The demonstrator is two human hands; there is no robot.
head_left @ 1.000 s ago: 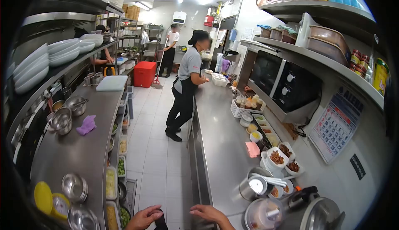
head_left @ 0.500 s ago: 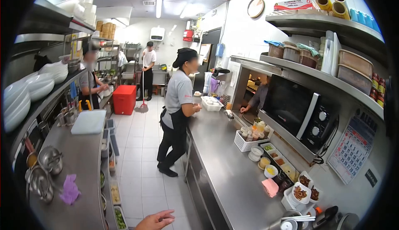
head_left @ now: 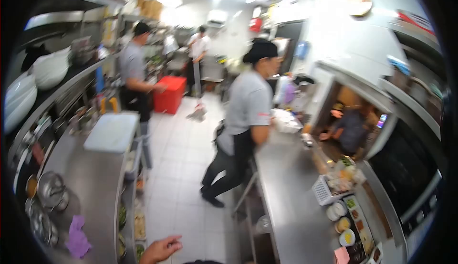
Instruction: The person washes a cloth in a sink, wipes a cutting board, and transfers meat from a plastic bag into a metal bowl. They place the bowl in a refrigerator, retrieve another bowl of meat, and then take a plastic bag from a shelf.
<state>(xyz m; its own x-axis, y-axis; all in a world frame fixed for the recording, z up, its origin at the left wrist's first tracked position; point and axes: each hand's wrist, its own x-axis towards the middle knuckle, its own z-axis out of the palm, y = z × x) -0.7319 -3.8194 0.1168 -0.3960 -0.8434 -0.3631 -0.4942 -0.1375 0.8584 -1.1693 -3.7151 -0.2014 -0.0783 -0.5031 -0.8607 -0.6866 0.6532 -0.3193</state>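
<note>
My left hand [head_left: 163,250] is at the bottom edge, left of centre, above the floor between two steel counters. Its fingers are loosely bent and partly apart, slightly blurred, with nothing seen in them. The left counter [head_left: 98,183] is nearest to it, with a purple cloth [head_left: 78,238], metal bowls [head_left: 50,189] and a white cutting board [head_left: 111,132]. My right hand is out of view.
A person in a grey shirt [head_left: 248,101] leans at the right counter [head_left: 291,183], near a white basket [head_left: 323,190] and sauce cups [head_left: 347,237]. Two people [head_left: 136,66] [head_left: 198,47] stand farther back, one with a mop, beside a red box [head_left: 169,94]. Someone is behind the hatch [head_left: 350,130].
The view has turned right to left across the room, so most things sit farther right. The person in grey leans closer to the counter. My left hand is slightly farther left in view.
</note>
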